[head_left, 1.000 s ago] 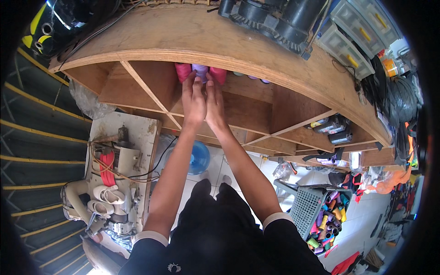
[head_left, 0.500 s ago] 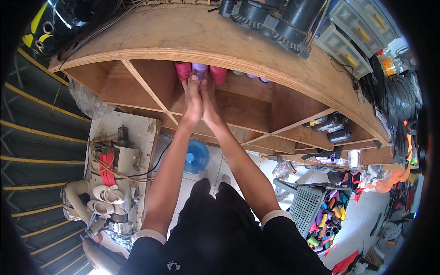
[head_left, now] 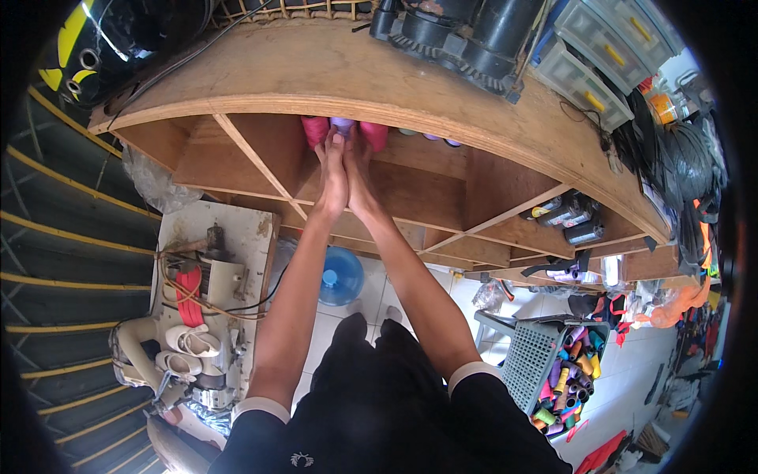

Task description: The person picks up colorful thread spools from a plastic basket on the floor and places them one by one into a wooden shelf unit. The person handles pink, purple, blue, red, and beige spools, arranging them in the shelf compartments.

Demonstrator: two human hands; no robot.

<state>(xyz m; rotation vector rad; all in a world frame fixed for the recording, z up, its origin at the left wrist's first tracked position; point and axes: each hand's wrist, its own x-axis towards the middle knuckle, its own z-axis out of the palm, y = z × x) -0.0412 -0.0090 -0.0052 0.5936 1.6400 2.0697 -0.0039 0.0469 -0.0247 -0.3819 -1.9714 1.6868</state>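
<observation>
Right hand [head_left: 358, 175] has shifted toward left hand [head_left: 333, 178], both nearly flat, grip indeterminable; uneven pressure could topple the lilac spool [head_left: 342, 123].

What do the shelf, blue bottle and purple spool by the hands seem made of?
Shelf: likely plywood, dull finish; grain and layered edge show. Blue bottle: probably plastic, smooth; looks see-through. Purple spool: perhaps wound thread, judging by its rounded shape; strands too small to tell.

Arms [head_left: 290, 308] outstretched, wrists [head_left: 325, 212] close together, fingers [head_left: 338, 144] forward
</observation>
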